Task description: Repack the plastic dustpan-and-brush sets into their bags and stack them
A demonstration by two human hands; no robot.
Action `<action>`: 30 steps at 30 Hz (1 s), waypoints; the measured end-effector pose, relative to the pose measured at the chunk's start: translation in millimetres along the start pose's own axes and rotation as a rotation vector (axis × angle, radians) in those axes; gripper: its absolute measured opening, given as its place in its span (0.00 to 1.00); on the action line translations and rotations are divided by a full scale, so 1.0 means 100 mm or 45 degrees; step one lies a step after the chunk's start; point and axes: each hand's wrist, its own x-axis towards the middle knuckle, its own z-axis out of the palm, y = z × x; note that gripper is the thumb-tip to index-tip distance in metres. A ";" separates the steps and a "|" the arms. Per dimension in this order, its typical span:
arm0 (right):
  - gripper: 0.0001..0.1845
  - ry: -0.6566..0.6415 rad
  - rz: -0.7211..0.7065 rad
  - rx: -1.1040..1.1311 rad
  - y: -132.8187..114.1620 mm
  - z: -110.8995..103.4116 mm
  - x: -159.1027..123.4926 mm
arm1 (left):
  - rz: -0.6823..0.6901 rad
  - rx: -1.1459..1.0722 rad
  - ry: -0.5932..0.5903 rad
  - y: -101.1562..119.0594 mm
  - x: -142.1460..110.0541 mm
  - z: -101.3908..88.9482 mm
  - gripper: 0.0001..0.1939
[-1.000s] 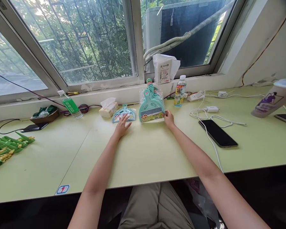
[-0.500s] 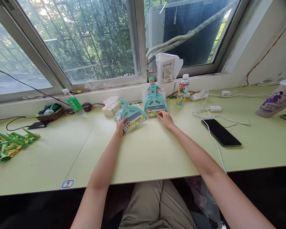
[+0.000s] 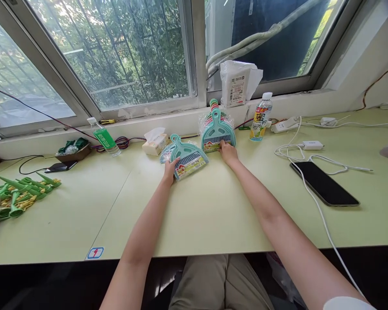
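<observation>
Mid-frame, left hand point(image 3: 170, 169) pinches a dustpan point(image 3: 188, 156), best gently by the edge; right hand point(image 3: 229, 153) touches the stack point(image 3: 217, 129), grip unclear.

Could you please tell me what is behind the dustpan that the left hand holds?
Behind the dustpan in the left hand, part of another dustpan shows at the left. The rest is covered, so I cannot tell whether anything more is hidden there.
</observation>
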 end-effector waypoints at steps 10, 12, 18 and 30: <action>0.32 0.022 -0.921 -0.169 -0.05 -0.10 0.10 | -0.079 -0.066 0.055 0.04 -0.05 0.04 0.26; 0.31 0.003 -0.894 -0.150 0.01 -0.07 0.17 | -0.086 -0.046 0.051 0.04 -0.06 0.04 0.26; 0.37 -0.029 -0.883 -0.027 0.16 -0.02 0.29 | -0.095 -0.051 0.057 0.04 -0.06 0.04 0.24; 0.33 -0.039 -0.906 -0.206 0.14 -0.10 0.35 | -0.020 0.032 0.104 -0.05 0.03 0.02 0.21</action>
